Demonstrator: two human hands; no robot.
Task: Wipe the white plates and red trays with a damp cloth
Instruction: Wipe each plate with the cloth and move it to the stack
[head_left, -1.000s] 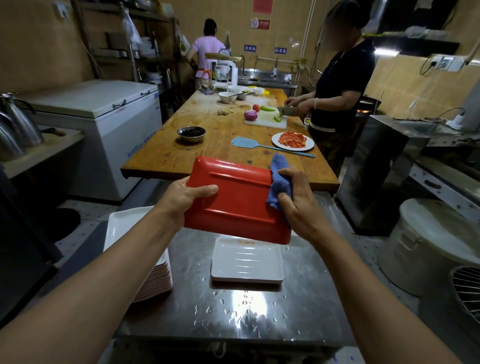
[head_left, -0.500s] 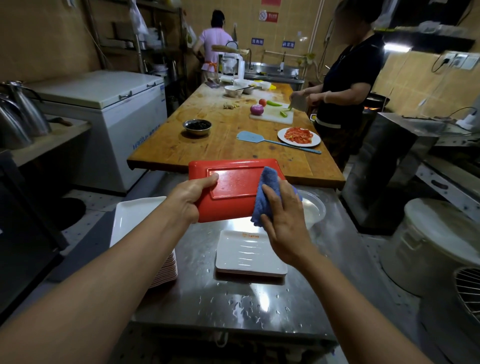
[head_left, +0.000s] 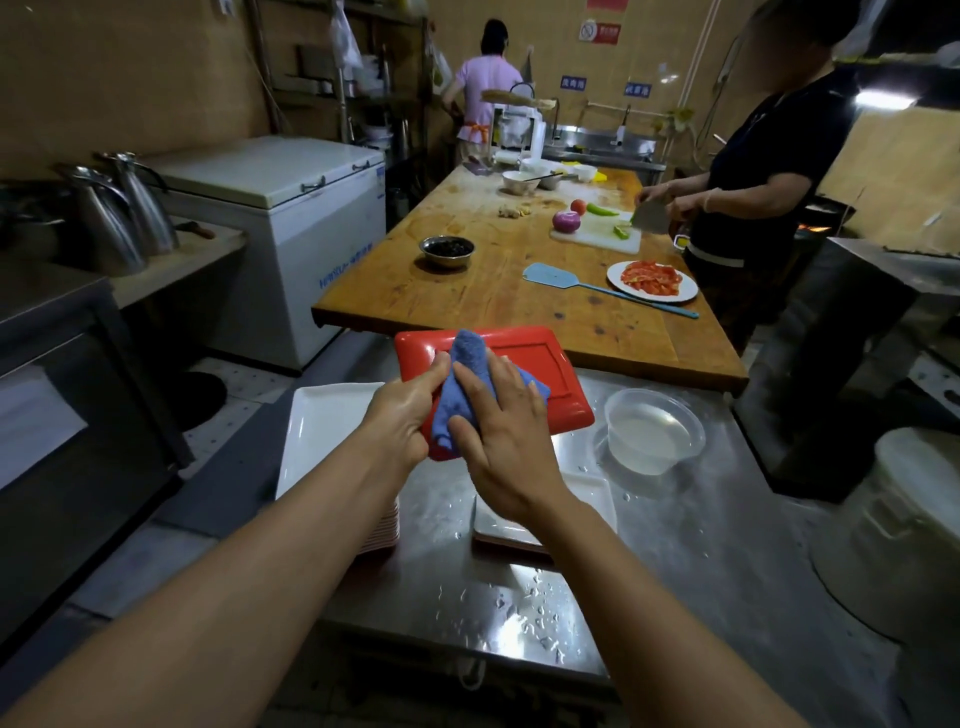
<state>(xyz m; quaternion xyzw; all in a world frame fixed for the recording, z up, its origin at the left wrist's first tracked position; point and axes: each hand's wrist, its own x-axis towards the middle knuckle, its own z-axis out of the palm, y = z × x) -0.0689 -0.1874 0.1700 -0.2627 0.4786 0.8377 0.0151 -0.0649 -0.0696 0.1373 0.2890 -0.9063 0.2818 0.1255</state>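
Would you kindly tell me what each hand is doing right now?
Left hand: grips the red tray at its near-left edge.
Right hand: open, pressing the blue cloth onto it.

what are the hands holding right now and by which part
The left hand grips the red tray by its near left edge, thumb on top. The right hand presses the blue cloth flat against the tray with straight fingers.

I see a dim kitchen with tan tiled walls (head_left: 130, 78). A white chest freezer (head_left: 291, 208) stands at left, near two steel jugs (head_left: 124, 208) on a ledge. A long wooden surface (head_left: 493, 280) runs toward a steel sink (head_left: 597, 148) at the far wall. Metal shelving (head_left: 363, 78) fills the far corner.
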